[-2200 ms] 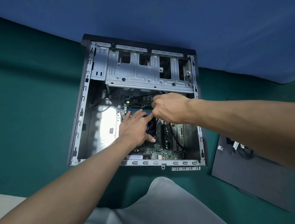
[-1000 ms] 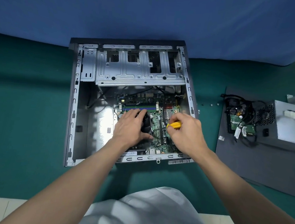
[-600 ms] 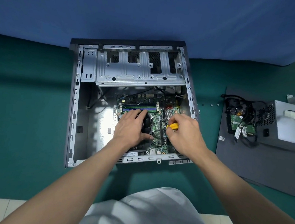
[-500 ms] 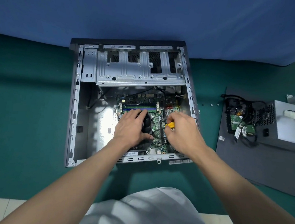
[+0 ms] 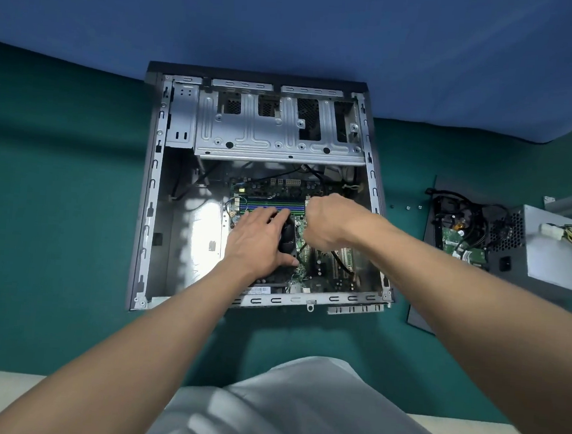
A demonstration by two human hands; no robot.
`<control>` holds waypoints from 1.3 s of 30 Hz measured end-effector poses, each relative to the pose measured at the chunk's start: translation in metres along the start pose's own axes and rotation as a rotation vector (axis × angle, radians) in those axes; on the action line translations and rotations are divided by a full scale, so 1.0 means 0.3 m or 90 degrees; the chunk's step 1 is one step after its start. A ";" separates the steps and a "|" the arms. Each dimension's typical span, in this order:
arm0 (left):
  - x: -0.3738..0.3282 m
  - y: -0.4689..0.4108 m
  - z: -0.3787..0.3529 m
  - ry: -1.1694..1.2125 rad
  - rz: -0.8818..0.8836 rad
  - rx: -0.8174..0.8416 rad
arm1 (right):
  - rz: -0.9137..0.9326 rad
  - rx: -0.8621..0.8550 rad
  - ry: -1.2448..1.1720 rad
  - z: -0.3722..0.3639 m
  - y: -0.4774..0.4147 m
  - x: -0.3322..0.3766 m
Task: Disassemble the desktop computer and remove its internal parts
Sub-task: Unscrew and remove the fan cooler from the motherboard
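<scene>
Green cloth (image 5: 56,198) covers the desk, with a blue backdrop (image 5: 292,29) hanging beyond it. Around both hands lies the desktop computer case (image 5: 148,206), on its side with the open face up; it sits on the cloth directly ahead of the person. Beyond the hands, the far end of the case holds a bare metal drive cage (image 5: 277,137). Beneath the hands, the green motherboard (image 5: 321,274) is seated on the case floor, and its memory slots (image 5: 268,203) run just beyond the fingertips of the left hand.

Left hand (image 5: 258,240): laid palm down on the black cooler fan (image 5: 288,239), fingers extended across its top, thumb along its near right edge.

Right hand (image 5: 329,220): held above the board just right of the fan, knuckles up, fingers curled under the palm. What they grip, if anything, cannot be told. A black cable (image 5: 340,264) runs over the board below the right wrist.

Well to the right of the right hand, a dark side panel (image 5: 418,316) lies flat on the cloth. It carries a hard drive (image 5: 460,246) with its circuit board up, loose black leads, and a grey power supply (image 5: 555,251). Small screws (image 5: 407,207) lie on the cloth between case and panel. Nearest the viewer, below both forearms, is the person's grey-clad knee (image 5: 297,406).
</scene>
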State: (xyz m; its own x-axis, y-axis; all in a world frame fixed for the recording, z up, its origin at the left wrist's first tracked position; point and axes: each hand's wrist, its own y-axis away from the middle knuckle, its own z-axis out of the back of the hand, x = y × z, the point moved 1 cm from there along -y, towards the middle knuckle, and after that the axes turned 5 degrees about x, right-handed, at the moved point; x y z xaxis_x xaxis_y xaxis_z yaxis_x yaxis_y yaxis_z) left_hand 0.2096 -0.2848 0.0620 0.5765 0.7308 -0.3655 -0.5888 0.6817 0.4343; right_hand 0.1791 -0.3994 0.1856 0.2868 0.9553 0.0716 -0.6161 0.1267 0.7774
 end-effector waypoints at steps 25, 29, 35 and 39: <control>0.001 -0.019 -0.004 0.027 0.028 0.036 | -0.038 -0.053 0.042 -0.027 -0.029 -0.025; 0.000 -0.020 -0.006 0.025 0.024 0.030 | 0.189 -0.098 0.277 -0.052 0.006 0.004; 0.003 -0.021 0.004 0.015 0.022 0.036 | 0.219 -0.086 0.295 -0.010 -0.022 -0.015; 0.008 -0.027 0.011 0.005 0.029 0.034 | -0.055 -0.001 -0.084 -0.023 -0.059 -0.005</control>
State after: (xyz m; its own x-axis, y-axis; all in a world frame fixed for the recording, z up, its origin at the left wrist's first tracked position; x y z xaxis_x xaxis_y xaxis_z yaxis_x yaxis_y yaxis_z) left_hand 0.2175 -0.2887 0.0604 0.5454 0.7614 -0.3505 -0.5827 0.6450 0.4944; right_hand 0.1845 -0.4013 0.1675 0.4328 0.8974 0.0855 -0.5853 0.2077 0.7837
